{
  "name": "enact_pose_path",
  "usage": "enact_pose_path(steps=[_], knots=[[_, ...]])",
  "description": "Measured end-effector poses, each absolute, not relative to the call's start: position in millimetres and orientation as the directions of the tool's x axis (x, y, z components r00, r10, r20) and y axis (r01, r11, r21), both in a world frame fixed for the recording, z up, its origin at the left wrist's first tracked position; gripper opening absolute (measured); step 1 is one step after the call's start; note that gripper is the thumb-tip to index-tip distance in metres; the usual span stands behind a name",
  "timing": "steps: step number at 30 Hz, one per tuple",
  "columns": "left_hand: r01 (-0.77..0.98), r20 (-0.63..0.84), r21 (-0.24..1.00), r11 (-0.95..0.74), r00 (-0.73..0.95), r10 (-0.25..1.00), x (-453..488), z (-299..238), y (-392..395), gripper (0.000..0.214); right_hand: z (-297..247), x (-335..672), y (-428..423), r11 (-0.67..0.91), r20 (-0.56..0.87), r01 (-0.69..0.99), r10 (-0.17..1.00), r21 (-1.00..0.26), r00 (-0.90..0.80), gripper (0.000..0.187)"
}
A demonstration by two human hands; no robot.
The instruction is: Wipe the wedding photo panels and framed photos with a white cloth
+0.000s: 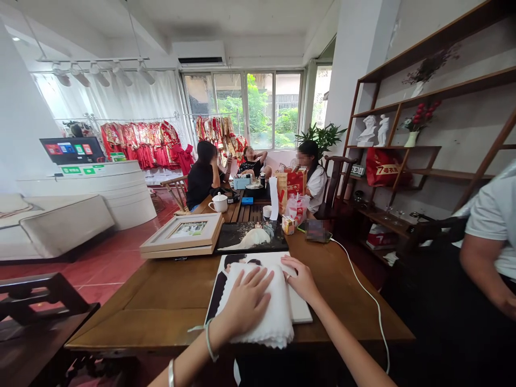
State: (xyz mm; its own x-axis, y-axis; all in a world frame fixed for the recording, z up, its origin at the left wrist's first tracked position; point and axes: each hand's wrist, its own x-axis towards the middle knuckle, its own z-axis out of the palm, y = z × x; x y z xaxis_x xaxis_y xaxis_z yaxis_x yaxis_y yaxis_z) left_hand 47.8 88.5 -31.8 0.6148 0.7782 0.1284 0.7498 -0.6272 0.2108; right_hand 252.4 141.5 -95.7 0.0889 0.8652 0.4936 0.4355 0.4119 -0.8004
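Observation:
A white cloth [278, 322] with a scalloped edge lies folded over a photo panel [300, 312] printed with two people. My left hand [250, 302] rests on the cloth, palm down with fingers spread. On the panel's far right part, beside the cloth, lies my right hand [300, 277], its fingers stretched out and a ring on one of them. The cloth and my hands cover much of the picture. Just beyond is a dark photo panel [253, 236] showing a white gown. To its left sit stacked pale wooden picture frames [181, 234].
The brown wooden table [161, 301] carries a phone [318, 231] with a white charging cable [366, 279], a small box [288, 224], bags [298, 207] and a lidded white cup [219, 202]. Several people sit around the far end. Another person's arm [486, 263] is at right.

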Motion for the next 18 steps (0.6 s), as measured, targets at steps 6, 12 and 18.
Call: enact_pose_path(steps=[6, 12, 18], knots=[[0.839, 0.118, 0.146, -0.524, 0.511, 0.851, 41, -28, 141, 0.050, -96, 251, 141, 0.400, 0.484, 0.435, 0.869, -0.807, 0.099, 0.026], [0.874, 0.159, 0.129, -0.469, 0.448, 0.880, 30, -28, 176, 0.048, -98, 251, 141, 0.398, 0.484, 0.419, 0.866, -0.816, 0.121, 0.025], [0.859, 0.174, 0.126, -0.496, 0.473, 0.864, 20, -31, 152, 0.048, -97, 249, 141, 0.364, 0.460, 0.428, 0.876, -0.828, 0.146, 0.025]])
